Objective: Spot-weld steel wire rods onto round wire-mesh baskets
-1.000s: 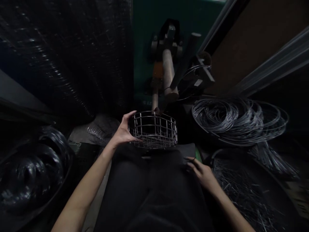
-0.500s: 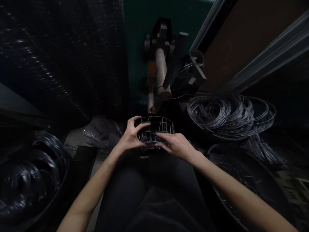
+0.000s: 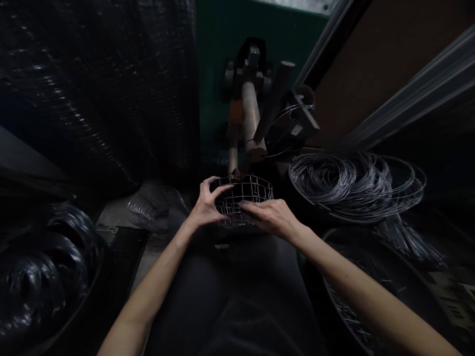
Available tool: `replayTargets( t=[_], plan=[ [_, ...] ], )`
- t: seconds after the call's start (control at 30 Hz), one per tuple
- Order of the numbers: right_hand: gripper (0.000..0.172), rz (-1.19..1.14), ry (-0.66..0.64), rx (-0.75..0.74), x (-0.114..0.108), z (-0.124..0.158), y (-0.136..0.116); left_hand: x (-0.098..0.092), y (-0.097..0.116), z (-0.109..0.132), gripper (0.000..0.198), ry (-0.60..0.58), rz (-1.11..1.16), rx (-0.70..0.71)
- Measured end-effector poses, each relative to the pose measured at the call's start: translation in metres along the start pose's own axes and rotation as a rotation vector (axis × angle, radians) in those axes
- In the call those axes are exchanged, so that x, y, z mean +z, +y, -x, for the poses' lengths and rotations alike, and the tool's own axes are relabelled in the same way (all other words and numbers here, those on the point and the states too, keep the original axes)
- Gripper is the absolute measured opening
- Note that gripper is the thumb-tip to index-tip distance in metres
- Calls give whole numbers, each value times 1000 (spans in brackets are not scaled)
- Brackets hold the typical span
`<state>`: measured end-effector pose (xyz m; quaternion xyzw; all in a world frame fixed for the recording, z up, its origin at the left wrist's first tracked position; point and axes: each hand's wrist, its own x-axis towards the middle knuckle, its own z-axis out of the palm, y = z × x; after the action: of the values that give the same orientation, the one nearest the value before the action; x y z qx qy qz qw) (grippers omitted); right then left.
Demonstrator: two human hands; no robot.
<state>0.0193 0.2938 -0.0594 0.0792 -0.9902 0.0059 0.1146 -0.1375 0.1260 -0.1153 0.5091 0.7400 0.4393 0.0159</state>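
Note:
A small round wire-mesh basket (image 3: 248,190) sits just beyond my lap, under the tip of a machine arm. My left hand (image 3: 208,206) grips its left rim, thumb over the top wire and fingers curled round the side. My right hand (image 3: 270,216) lies on the near right side of the basket, fingers pressed against the mesh. Both forearms reach in from the bottom of the view.
A welding machine with a thick copper-coloured rod (image 3: 252,123) stands behind the basket. Coiled wire rings (image 3: 352,185) lie to the right, cut wire pieces in a round tray (image 3: 356,316) at lower right. Dark wire stacks (image 3: 44,267) fill the left.
My right hand rose from my lap onto the basket's right side. The basket has tilted slightly while both hands hold it.

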Motion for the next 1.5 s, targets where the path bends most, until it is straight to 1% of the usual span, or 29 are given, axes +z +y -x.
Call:
replayTargets(
  t=[0.13,0.33,0.5,0.63,0.7,0.8,0.87,0.93,1.0,1.07,1.17,1.27,1.33,1.37,1.43,1.5],
  plan=[
    [32,13,21,-19,0,-3,4,0,-1,-4,84,9,15,4],
    [32,10,-20,-6,0,-10,9,-1,-7,-9,87,0,35,-7],
    [30,16,-19,61,-1,-13,6,-5,-10,-12,86,-38,54,3],
    [29,-39,-53,83,-5,-15,5,-9,-6,-17,90,-44,67,-51],
    [29,-60,-28,117,-4,-17,8,-10,-6,-23,91,-46,75,-86],
    [27,-103,45,185,4,-21,14,-10,-13,-35,92,-43,77,-109],
    [25,-168,122,212,11,-22,16,-9,-19,-41,93,-37,67,-94],
    [22,-251,227,246,17,-20,15,-8,-23,-43,93,-21,58,-68],
    [20,-308,319,307,19,-17,13,-7,-24,-43,92,-8,55,-56],
    [18,-341,371,374,20,-16,13,-7,-23,-44,92,-6,60,-72],
    [14,-400,408,445,22,-25,21,-10,-24,-54,92,-17,64,-126],
    [14,-437,436,508,27,-44,30,-14,-31,-72,90,-44,45,-173],
    [13,-444,440,552,27,-53,32,-17,-34,-82,87,-61,25,-164],
    [13,-446,442,570,25,-53,31,-19,-34,-85,87,-67,16,-149],
    [16,-460,429,579,16,-40,30,-20,-31,-85,88,-72,0,-114],
    [22,-481,402,575,3,-11,38,-21,-32,-80,93,-64,-11,-89]
  ],
)
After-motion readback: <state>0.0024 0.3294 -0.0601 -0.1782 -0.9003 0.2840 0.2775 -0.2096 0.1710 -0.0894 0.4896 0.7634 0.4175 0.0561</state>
